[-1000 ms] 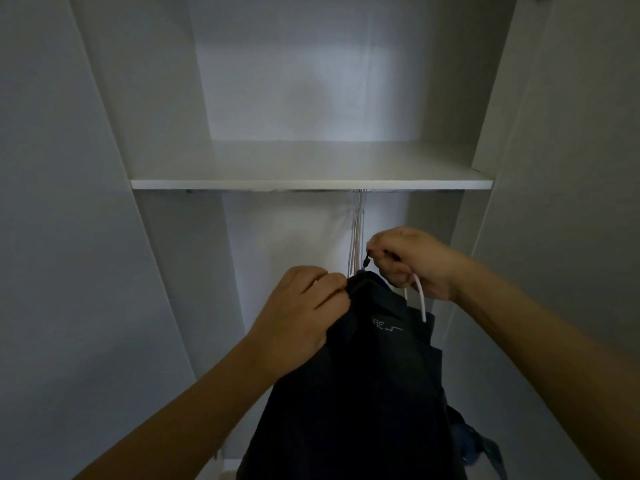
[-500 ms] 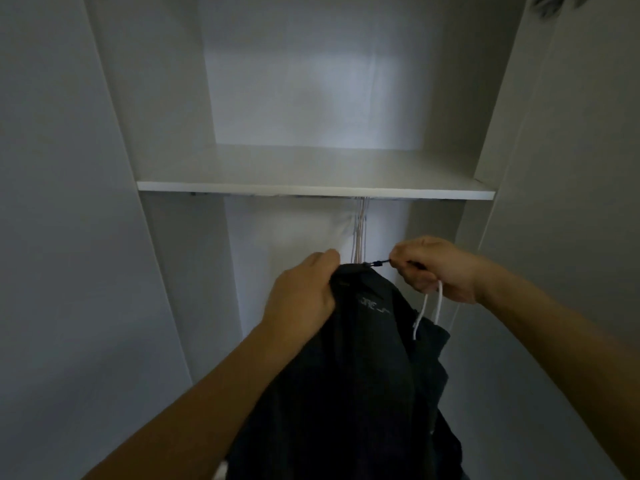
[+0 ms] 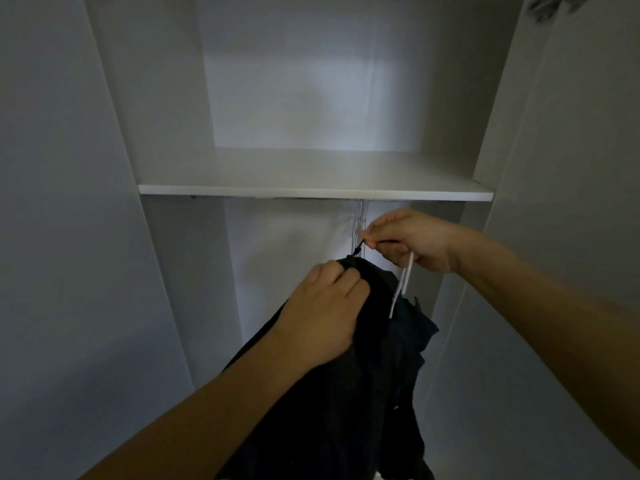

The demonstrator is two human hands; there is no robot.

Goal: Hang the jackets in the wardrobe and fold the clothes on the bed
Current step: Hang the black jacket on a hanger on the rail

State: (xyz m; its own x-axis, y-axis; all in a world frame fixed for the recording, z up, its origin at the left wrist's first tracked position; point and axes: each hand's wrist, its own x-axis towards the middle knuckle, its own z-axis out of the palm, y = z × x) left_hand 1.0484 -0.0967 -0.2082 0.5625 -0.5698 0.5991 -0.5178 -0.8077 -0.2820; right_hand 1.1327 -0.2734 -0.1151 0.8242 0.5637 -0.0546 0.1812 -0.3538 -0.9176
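A dark jacket [image 3: 363, 393] hangs in front of me inside the open white wardrobe [image 3: 166, 271]. My left hand [image 3: 325, 310] grips the jacket's collar near its top. My right hand [image 3: 408, 240] pinches a small black zipper pull or cord [image 3: 360, 245] at the collar's tip and also holds a white hanger [image 3: 403, 282], whose arm slants down into the jacket. Most of the hanger is hidden by cloth.
A white shelf [image 3: 311, 192] crosses the wardrobe just above my hands. Thin pale hangers [image 3: 360, 216] dangle under it behind my right hand. The wardrobe door [image 3: 571, 202] stands open on the right, and a side panel rises on the left.
My right hand has moved up and left with the zipper pull and hanger. My left hand has curled tighter on the collar and the jacket has shifted a little.
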